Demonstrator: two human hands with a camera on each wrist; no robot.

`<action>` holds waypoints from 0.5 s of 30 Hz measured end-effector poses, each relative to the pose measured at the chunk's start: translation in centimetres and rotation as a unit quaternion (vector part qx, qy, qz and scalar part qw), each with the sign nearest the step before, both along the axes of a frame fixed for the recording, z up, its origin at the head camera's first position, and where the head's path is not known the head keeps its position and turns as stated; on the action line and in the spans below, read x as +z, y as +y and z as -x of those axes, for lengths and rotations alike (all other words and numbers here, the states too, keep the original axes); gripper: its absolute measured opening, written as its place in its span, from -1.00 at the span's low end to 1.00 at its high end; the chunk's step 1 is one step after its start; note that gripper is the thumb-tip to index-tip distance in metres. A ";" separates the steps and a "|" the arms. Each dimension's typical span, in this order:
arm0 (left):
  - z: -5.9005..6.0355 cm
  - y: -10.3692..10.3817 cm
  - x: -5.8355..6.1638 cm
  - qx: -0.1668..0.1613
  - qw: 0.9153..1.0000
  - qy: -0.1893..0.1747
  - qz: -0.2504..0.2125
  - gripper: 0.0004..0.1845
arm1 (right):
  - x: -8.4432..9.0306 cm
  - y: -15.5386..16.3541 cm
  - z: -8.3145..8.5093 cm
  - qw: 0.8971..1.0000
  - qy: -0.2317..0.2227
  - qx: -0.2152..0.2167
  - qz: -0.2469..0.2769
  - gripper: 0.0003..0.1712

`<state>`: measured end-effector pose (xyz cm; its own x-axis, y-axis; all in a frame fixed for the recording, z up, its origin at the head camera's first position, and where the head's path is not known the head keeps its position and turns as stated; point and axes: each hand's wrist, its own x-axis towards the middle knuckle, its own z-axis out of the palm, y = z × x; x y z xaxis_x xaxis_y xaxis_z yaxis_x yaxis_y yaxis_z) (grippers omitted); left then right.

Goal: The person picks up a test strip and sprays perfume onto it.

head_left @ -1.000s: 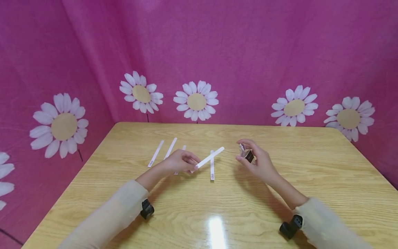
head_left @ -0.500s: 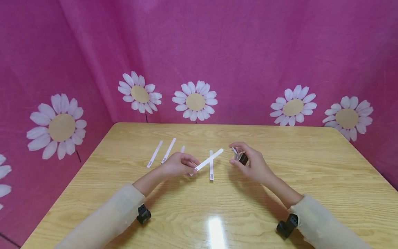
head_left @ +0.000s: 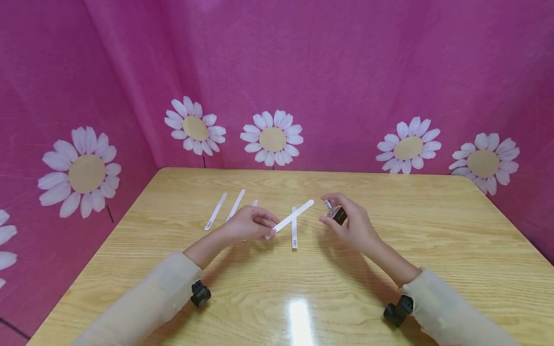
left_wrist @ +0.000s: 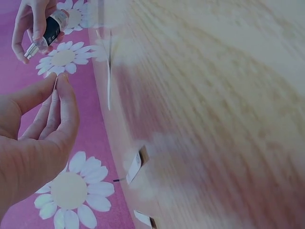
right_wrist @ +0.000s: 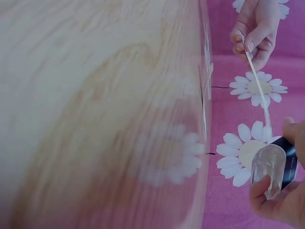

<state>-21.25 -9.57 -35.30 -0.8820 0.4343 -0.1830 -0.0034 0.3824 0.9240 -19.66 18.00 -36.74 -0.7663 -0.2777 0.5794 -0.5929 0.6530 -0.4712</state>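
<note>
In the head view my left hand (head_left: 250,223) pinches the near end of a white perfume test strip (head_left: 295,215) between thumb and fingertips. The strip slants up to the right above the table. Facing its free end, my right hand (head_left: 357,228) grips a small clear perfume bottle (head_left: 340,215) with a black label. Its index finger lies at the silver spray top, with the thumb below. A narrow gap separates nozzle and strip in the head view. The left wrist view shows the bottle (left_wrist: 53,28) tilted; the right wrist view shows the held strip (right_wrist: 257,83) reaching towards it.
Another test strip (head_left: 295,238) lies flat below the held one. Several more strips, including a leftmost strip (head_left: 215,211), lie on the wooden table (head_left: 242,298) at left, some partly behind my left hand. A pink curtain (head_left: 329,86) with daisies hangs behind.
My right hand has moved a little left with the perfume bottle, closer to the held strip. The left hand keeps its pinch on the strip and has hardly moved.
</note>
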 end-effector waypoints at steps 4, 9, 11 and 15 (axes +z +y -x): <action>0.0 -0.1 0.2 0.000 1.000 0.000 -0.009 -0.70 | 0.3 -0.1 -0.2 1.000 -0.005 -0.006 -0.006 -0.44; -0.2 -0.1 0.4 -0.001 1.000 -0.003 -0.022 -0.68 | 0.5 -0.2 -0.5 1.000 -0.001 -0.011 -0.007 -0.47; -0.3 -0.1 0.4 -0.002 1.000 -0.001 -0.024 -0.68 | 0.6 -0.2 -0.6 1.000 0.005 -0.012 -0.003 -0.48; -0.4 -0.1 0.1 0.007 1.000 0.000 -0.022 -0.69 | 0.9 -0.3 -0.7 1.000 0.021 -0.014 0.008 -0.47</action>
